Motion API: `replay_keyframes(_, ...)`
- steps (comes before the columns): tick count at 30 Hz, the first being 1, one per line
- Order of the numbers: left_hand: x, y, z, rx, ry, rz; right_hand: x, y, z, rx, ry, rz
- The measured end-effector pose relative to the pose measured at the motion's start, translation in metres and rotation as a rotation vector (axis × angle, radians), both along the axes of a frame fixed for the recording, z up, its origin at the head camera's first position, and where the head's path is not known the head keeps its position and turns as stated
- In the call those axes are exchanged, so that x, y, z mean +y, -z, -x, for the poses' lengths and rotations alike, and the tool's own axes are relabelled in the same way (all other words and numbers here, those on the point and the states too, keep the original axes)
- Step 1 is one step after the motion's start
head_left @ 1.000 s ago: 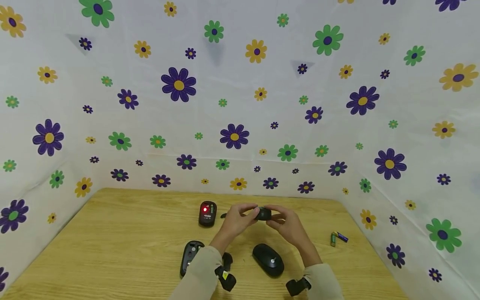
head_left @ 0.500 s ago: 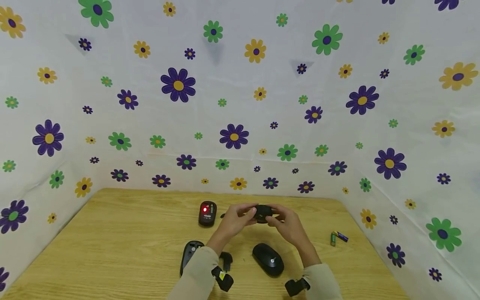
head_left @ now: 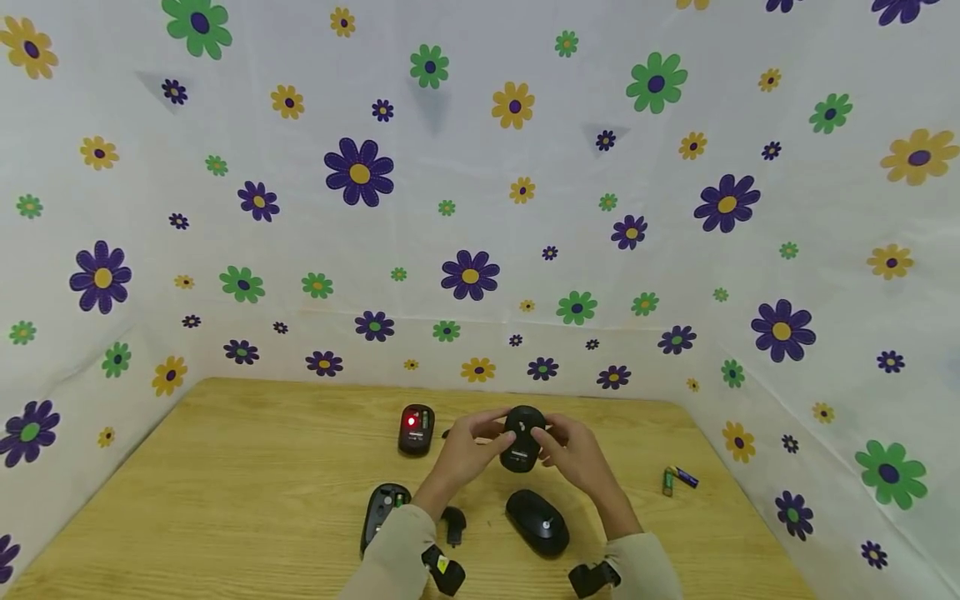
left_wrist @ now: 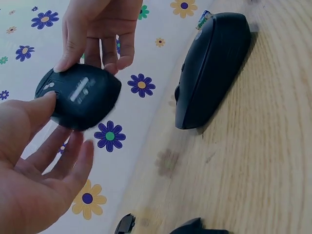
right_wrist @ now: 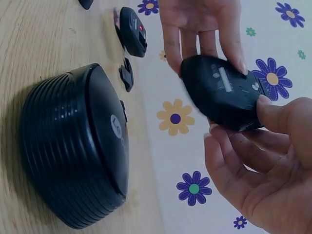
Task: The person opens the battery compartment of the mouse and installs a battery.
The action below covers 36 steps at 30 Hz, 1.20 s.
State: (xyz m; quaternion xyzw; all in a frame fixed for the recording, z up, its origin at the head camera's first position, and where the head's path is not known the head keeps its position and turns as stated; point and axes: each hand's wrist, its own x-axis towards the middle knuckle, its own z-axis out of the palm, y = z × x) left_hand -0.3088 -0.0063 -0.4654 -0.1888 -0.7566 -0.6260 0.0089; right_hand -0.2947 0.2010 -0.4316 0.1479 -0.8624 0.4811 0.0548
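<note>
A black computer mouse is held between both hands above the table, its underside with a white label turned toward the head camera. My left hand grips one side, thumb on the underside; my right hand grips the other side the same way. In the left wrist view the mouse looks slightly blurred, with the thumbs near a small marking at one end. The right wrist view shows the same mouse from the other side. Its top face is hidden by the fingers and the angle.
Another black mouse lies top side up below the hands. Left of them are a mouse with a red light and an uncovered mouse, both underside up. A black cover piece lies nearby. Two batteries rest at right.
The held mouse has tilted so that its underside now faces the head camera; earlier it showed edge-on. Both hands stay in nearly the same place, with the thumbs now on the underside.
</note>
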Motion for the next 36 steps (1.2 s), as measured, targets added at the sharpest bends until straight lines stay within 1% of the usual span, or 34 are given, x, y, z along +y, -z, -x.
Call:
replay_keyframes(4, -0.001, 0.0, -0.004, -0.068, 0.028, -0.025, 0.0, 0.002, -0.001, -0.044, -0.01, 0.014)
replay_keyframes(7, -0.002, 0.002, -0.006, -0.09, 0.035, -0.029, -0.001, 0.004, -0.002, -0.075, -0.017, 0.032)
replay_keyframes(10, -0.004, 0.006, -0.009, -0.087, 0.045, -0.031, -0.003, 0.006, -0.002, -0.087, -0.027, 0.039)
replay_keyframes(15, -0.008, 0.01, -0.014, -0.077, 0.054, -0.035, -0.003, 0.009, -0.004, -0.072, -0.086, 0.033)
replay_keyframes(22, -0.01, 0.009, -0.014, -0.087, 0.054, -0.032, -0.003, 0.006, -0.005, -0.051, -0.096, 0.034)
replay_keyframes(26, -0.011, 0.008, -0.016, -0.084, 0.046, -0.028, -0.004, 0.005, -0.007, -0.036, -0.116, 0.011)
replay_keyframes(31, -0.011, 0.009, -0.02, -0.1, 0.027, -0.015, -0.003, 0.005, -0.009, -0.035, -0.142, -0.027)
replay_keyframes(36, -0.009, 0.009, -0.021, -0.113, 0.027, -0.028, -0.002, 0.003, -0.009, -0.02, -0.162, -0.052)
